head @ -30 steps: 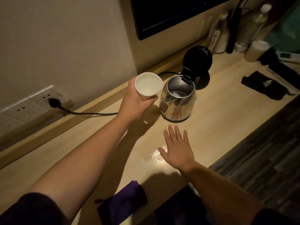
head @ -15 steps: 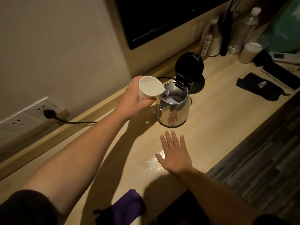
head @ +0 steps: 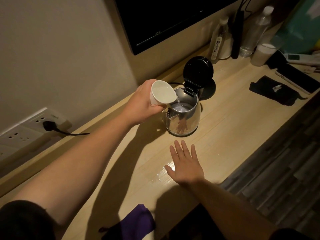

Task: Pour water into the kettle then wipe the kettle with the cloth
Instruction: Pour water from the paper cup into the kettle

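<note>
A steel kettle (head: 183, 116) stands on the wooden counter (head: 230, 129) with its black lid (head: 198, 71) flipped up. My left hand (head: 142, 103) grips a white paper cup (head: 161, 94), tilted over the kettle's left rim; a thin stream of water runs from the cup's lip into the kettle. My right hand (head: 186, 164) rests flat on the counter in front of the kettle, fingers straight and spread. A purple cloth (head: 136, 222) lies at the counter's near edge, between my arms.
A small wet patch (head: 162, 174) glistens beside my right hand. The kettle's cord runs to a wall socket (head: 47, 125) at left. Bottles (head: 220, 38), a dark pouch (head: 275, 90) and a phone (head: 296, 80) crowd the far right. A dark screen (head: 164, 19) hangs above.
My left hand has carried the cup right to the kettle's rim and tipped it, so water now streams in. My right hand has stayed flat on the counter.
</note>
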`<state>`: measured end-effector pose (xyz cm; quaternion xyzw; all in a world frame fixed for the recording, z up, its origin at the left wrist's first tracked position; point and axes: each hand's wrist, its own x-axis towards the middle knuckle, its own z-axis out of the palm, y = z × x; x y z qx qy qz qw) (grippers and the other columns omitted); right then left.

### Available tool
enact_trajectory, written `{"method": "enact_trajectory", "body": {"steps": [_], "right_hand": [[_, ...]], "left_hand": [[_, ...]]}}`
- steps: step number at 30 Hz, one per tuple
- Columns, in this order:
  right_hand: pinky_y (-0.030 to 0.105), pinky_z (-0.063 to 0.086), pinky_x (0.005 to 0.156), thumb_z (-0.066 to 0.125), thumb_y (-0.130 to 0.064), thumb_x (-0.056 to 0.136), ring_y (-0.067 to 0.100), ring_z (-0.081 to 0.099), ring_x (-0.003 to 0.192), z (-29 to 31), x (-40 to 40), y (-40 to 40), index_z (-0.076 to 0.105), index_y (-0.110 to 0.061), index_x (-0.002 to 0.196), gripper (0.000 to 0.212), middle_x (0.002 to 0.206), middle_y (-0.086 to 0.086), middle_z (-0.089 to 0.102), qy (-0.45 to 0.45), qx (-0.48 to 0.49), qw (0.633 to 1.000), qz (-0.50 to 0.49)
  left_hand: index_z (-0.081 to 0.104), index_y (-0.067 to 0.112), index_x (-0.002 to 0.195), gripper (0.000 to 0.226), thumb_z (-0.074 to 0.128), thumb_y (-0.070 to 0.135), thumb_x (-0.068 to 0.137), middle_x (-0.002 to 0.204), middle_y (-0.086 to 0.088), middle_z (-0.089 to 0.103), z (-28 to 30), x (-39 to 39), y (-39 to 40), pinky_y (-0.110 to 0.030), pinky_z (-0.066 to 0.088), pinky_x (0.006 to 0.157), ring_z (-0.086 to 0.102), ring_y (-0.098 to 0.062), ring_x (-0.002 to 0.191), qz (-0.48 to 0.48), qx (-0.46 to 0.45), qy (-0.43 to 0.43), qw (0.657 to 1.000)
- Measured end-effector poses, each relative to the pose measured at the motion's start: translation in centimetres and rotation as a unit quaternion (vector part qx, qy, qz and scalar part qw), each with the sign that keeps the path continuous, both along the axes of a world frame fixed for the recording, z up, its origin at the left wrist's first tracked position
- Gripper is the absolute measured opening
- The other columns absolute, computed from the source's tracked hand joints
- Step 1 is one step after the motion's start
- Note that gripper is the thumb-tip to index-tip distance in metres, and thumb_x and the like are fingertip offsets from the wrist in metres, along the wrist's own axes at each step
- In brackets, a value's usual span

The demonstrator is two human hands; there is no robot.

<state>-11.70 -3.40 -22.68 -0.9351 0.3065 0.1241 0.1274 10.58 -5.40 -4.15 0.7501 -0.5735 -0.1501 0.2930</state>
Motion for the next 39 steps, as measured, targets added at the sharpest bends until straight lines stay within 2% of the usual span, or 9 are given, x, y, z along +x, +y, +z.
{"method": "enact_trajectory", "body": {"steps": [2,8,24,29,39], "right_hand": [[0.059,-0.011,0.117,0.009,-0.070,0.093,0.035,-0.018,0.148,0.2,0.0,0.0,-0.003,-0.020,0.155,0.081,0.158,0.006,-0.019,0.001,0.002,1.000,-0.001],[0.057,-0.015,0.116,0.010,-0.070,0.093,0.032,-0.027,0.145,0.5,0.0,-0.1,-0.011,-0.021,0.154,0.080,0.156,0.005,-0.027,0.006,0.005,1.000,0.004],[0.058,-0.016,0.115,0.008,-0.069,0.094,0.032,-0.029,0.145,0.9,0.0,0.0,-0.009,-0.021,0.156,0.080,0.158,0.006,-0.027,0.020,0.003,1.000,0.005],[0.058,-0.016,0.115,0.008,-0.069,0.094,0.033,-0.028,0.145,1.0,0.0,-0.1,-0.010,-0.021,0.156,0.080,0.157,0.007,-0.028,0.023,0.006,1.000,0.004],[0.058,-0.015,0.115,0.006,-0.071,0.093,0.034,-0.028,0.145,1.1,0.1,-0.1,-0.012,-0.021,0.155,0.081,0.158,0.007,-0.028,0.029,0.001,1.000,0.004]], "left_hand": [[0.039,0.020,0.134,0.072,0.079,0.029,0.075,0.133,-0.002,0.045,0.0,0.1,-0.1,-0.040,0.044,0.098,0.045,-0.020,0.119,-0.005,0.010,-0.008,1.000],[0.036,0.022,0.136,0.077,0.080,0.032,0.074,0.134,-0.001,0.044,0.2,0.4,-0.4,-0.041,0.046,0.097,0.044,-0.018,0.119,-0.017,0.029,-0.037,0.999],[0.037,0.019,0.138,0.077,0.079,0.032,0.075,0.136,-0.003,0.045,0.6,0.5,-0.4,-0.036,0.043,0.094,0.042,-0.020,0.119,-0.034,0.040,-0.071,0.996],[0.038,0.018,0.138,0.075,0.079,0.032,0.076,0.137,-0.003,0.045,0.7,0.7,-0.4,-0.030,0.039,0.092,0.042,-0.021,0.119,-0.042,0.035,-0.085,0.995],[0.038,0.018,0.137,0.075,0.078,0.032,0.076,0.137,-0.004,0.045,1.0,1.1,-0.3,-0.032,0.038,0.093,0.042,-0.023,0.121,-0.056,0.035,-0.102,0.993]]}}
